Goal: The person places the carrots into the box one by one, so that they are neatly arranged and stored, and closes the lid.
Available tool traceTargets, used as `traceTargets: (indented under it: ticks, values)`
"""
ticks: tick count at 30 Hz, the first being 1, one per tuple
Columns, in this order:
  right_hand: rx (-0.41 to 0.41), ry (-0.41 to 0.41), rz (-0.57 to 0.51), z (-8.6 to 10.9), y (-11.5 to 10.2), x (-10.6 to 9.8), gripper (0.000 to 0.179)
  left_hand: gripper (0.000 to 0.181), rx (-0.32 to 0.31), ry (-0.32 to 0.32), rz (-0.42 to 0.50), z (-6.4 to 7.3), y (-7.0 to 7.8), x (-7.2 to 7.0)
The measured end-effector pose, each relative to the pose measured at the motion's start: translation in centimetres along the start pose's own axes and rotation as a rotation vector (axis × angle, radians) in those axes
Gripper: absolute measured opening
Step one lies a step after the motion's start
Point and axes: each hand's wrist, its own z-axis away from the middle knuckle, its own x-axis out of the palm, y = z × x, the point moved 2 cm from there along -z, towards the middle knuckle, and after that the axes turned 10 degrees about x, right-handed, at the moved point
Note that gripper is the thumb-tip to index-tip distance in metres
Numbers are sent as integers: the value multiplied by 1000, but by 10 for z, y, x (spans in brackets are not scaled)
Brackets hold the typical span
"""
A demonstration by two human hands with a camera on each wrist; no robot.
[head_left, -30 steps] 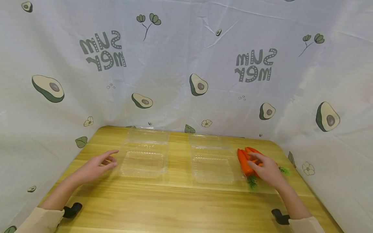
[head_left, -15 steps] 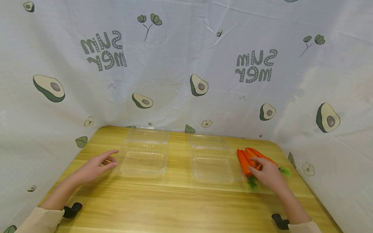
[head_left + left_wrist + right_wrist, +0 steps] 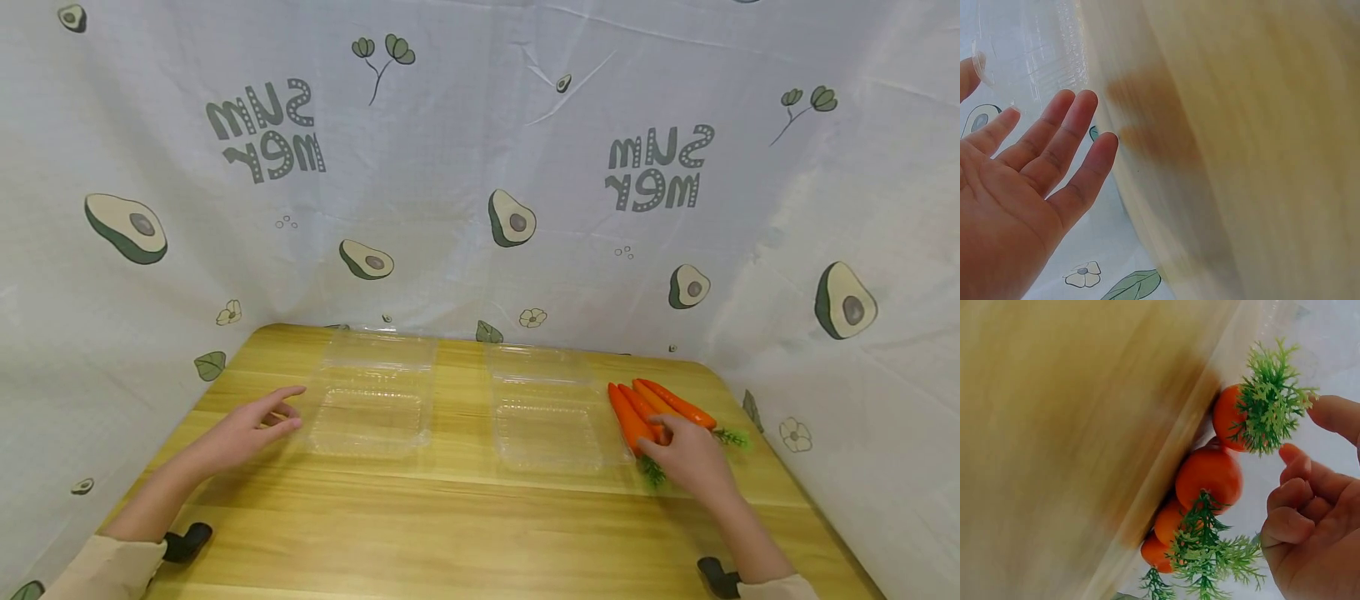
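**A:** ok so what changed in the last second?

**B:** Not a ton. The bare right hand slid back toward the person a bit, so the glossy orange tapered carrots show way better. I count four, lying fanned out at the right of the yellowish wood-grain tabletop.

**A:** has it got one?

**B:** Doesn't look like it. Thumb and index are parted, the other fingers loosely bent, nothing gripped. Thumb tip's right by the frilly green tops, can't tell if it touches. My read: working in close, nothing picked up yet.

**A:** and the bare left hand?

**B:** Hasn't budged. Fingers relaxed and a little apart, holding nothing, just beside the clear plastic left container. The clear plastic right container sits between that one and the carrots. Both are thin, roughly rectangular, ridged round the rim, lids folded back.

**A:** real carrots?

**B:** Doubt it, skin's super smooth and the fronds look like moulded plastic.
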Motion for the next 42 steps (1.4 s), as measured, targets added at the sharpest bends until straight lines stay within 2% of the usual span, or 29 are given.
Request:
traceTargets:
  ticks: [6, 20, 34, 39, 42]
  values:
    - [35, -30, 34, -2, 4, 2, 57, 56, -4, -9, 16, 0, 0, 0]
    - [42, -33, 70, -5, 7, 2, 54, 57, -18, -16, 37, 0, -1, 1]
    - [89, -76, 77, -9, 12, 3, 62, 57, -25, -17, 29, 0, -1, 1]
    - [77, -91, 89, -10, 12, 4, 67, 57, -17, -17, 31, 0, -3, 1]
    - [69, -91, 94, -11, 12, 5, 63, 57, -11, -17, 36, 0, -4, 1]
